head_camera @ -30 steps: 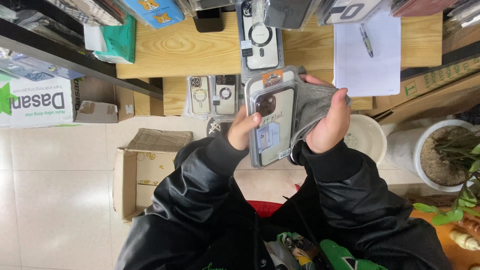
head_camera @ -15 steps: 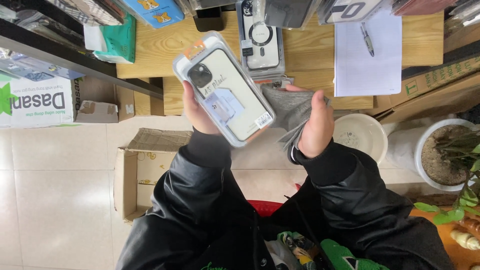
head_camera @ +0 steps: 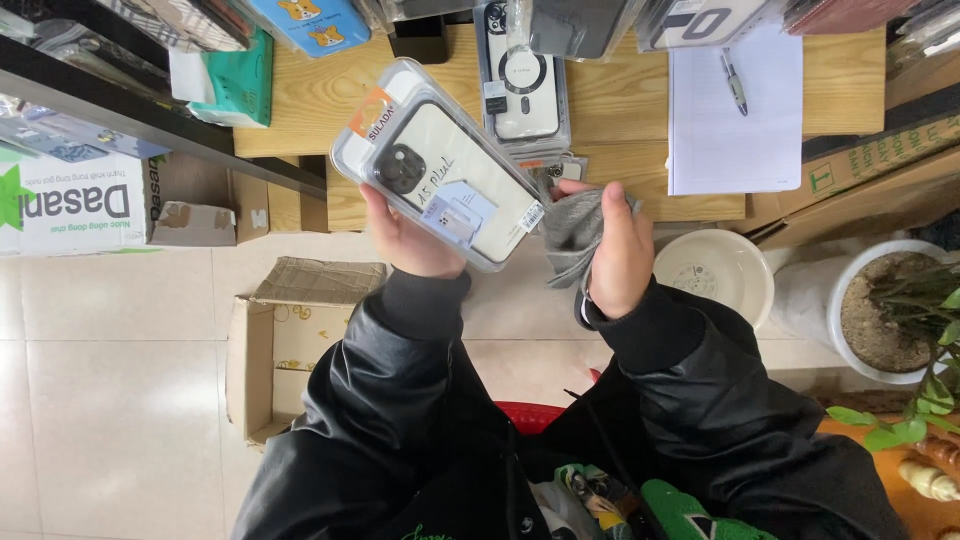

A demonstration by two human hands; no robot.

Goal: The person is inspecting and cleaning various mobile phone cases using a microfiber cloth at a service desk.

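Head view. My left hand [head_camera: 410, 240] holds a clear plastic retail pack with a pale phone case inside [head_camera: 440, 165], lifted over the edge of the light wooden bench [head_camera: 320, 100] and tilted, its orange-tabbed top corner up and to the left. My thumb and fingers are closed around its lower edge from below; the pack's front face points at me and looks clean and glossy, as far as I can tell at this size.

My right hand [head_camera: 620, 255] is bunched around a crumpled grey cloth [head_camera: 572, 225]. The cloth lies just beside the pack's lower right corner; whether it touches the plastic, I cannot tell. Fingers here are curled shut on the fabric.

Judgement on progress: the pack is in hand and the cloth is ready at its corner, so the wiping looks underway on this one pack. Not yet set down.

On the bench, well apart from my hands: another clear pack with a ringed phone case [head_camera: 522, 80], lying flat; a white sheet of paper [head_camera: 735, 130] with a pen [head_camera: 734, 82] on it. On the tiled floor below: an open brown cardboard box [head_camera: 270, 350] left of me, a white round bucket [head_camera: 715, 275] right of my right hand, a white pot of soil with a green plant [head_camera: 895, 315] further right.
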